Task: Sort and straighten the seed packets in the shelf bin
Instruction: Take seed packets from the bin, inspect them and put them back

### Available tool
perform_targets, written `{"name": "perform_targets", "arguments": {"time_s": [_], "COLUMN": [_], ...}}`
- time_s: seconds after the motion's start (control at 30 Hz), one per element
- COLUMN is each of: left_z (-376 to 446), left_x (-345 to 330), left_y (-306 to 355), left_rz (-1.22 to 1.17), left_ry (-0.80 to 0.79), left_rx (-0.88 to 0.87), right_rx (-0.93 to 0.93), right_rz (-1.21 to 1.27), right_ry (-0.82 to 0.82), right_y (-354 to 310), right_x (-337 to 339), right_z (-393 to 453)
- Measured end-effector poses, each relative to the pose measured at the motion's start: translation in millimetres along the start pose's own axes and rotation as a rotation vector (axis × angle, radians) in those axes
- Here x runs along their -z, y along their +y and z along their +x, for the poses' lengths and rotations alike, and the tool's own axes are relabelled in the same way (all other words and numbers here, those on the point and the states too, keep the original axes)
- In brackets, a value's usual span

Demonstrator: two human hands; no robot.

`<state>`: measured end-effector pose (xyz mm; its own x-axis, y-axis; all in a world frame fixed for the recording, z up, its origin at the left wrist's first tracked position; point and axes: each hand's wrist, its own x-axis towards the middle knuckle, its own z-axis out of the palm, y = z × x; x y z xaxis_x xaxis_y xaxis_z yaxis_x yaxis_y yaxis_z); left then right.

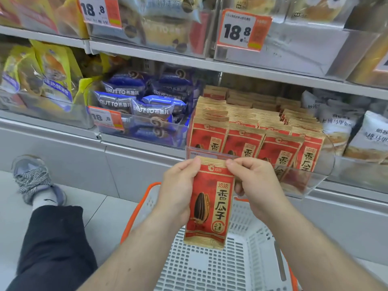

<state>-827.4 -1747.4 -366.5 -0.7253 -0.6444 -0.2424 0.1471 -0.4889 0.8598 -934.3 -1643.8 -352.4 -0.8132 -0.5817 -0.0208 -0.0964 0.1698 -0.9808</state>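
Note:
A red and gold seed packet (212, 206) hangs upright in front of the shelf, above a basket. My left hand (178, 190) grips its left edge, thumb at the top corner. My right hand (254, 183) pinches the top right corner of the same packet. Just behind, the clear shelf bin (310, 177) holds several rows of the same red seed packets (252, 131) standing upright, the rightmost front packet leaning to the right.
A white basket with orange rim (241, 259) sits on the floor under my hands. Blue snack packs (142, 106) fill the bin to the left, white bags (352, 131) the bin to the right. My leg and shoe (35, 179) are at the left.

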Motion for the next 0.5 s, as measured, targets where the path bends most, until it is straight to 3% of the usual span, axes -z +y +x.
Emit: {"name": "perform_targets", "arguments": {"time_s": [0.27, 0.5], "left_z": [-0.9, -2.0], "left_x": [3.6, 5.4], "left_y": [-13.7, -13.3], "left_rz": [-0.024, -0.018], "left_ry": [-0.027, -0.021], "left_rx": [0.062, 0.088], "right_rx": [-0.142, -0.101], "right_rz": [0.178, 0.051], "right_ry": [-0.042, -0.091], "right_y": [8.2, 11.8], "right_x": [4.6, 5.6], "right_z": [-5.7, -7.5]}}
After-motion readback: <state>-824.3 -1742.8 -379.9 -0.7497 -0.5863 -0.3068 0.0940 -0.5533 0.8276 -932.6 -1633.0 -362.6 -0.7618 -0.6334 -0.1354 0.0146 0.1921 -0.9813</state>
